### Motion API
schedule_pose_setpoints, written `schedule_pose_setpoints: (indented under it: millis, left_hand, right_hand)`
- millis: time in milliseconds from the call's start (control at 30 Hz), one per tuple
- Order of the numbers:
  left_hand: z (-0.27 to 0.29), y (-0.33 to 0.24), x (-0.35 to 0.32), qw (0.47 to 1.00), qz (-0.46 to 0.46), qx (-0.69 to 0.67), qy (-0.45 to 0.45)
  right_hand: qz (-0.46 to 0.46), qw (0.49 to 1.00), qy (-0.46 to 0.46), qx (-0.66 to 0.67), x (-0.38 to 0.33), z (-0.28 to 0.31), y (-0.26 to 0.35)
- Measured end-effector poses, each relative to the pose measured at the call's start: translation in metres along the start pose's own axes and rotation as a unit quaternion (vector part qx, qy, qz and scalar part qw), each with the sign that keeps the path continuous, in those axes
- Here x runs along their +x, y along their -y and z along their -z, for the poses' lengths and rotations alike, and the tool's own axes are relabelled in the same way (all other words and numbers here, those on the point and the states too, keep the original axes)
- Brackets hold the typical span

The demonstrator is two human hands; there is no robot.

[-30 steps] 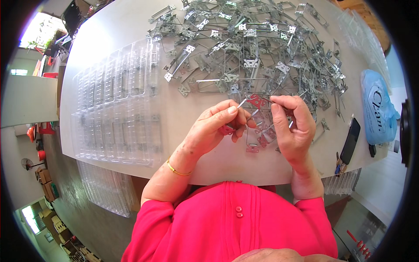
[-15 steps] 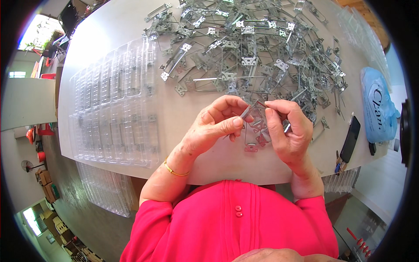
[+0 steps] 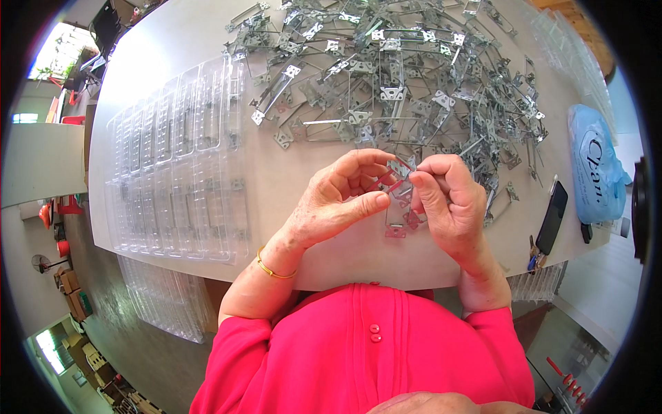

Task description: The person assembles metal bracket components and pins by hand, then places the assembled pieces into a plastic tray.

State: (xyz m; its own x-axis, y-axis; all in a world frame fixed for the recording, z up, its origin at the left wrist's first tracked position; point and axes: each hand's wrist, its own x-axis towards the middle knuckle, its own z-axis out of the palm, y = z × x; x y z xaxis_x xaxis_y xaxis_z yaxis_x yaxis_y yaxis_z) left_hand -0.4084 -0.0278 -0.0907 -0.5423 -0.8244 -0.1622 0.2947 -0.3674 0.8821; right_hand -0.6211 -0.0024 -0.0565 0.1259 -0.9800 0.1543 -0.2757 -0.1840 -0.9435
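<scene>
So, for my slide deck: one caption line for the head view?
Both hands, left hand and right hand, pinch a small metal clip above a table heaped with clips.

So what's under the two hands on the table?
Below the left hand and right hand, small reddish-tinted metal bracket pieces lie on the pale table; anything directly beneath the palms is covered.

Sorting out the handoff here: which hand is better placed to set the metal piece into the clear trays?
Left, probably. The left hand pinches the metal piece with the right hand, and the clear trays lie on its side; the right would reach across.
</scene>
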Motion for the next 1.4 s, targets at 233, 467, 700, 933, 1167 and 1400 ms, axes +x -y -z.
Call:
schedule_pose_setpoints:
  millis: [233,467,700,933,1167,1400]
  left_hand:
    - [0.0,0.003,0.0,0.999,-0.028,-0.018,-0.018]
    - [0.009,0.0,0.002,0.99,-0.016,-0.14,-0.011]
    - [0.011,-0.002,0.003,0.988,0.018,-0.148,0.04]
    - [0.009,0.0,0.002,0.988,0.02,-0.144,0.045]
    - [0.007,-0.006,-0.002,0.997,0.013,-0.057,0.046]
    - [0.008,-0.002,-0.004,0.991,-0.044,0.116,0.056]
  right_hand:
    - [0.033,0.998,-0.034,-0.03,0.002,-0.001,-0.001]
    - [0.067,0.995,-0.064,-0.03,0.002,0.001,-0.001]
    - [0.042,0.997,-0.055,-0.036,0.002,0.003,-0.001]
    - [0.054,0.994,-0.065,-0.07,0.003,0.001,-0.003]
    - [-0.075,0.996,-0.026,0.038,0.002,0.002,0.011]
    - [-0.188,0.948,0.094,0.239,0.006,0.013,0.006]
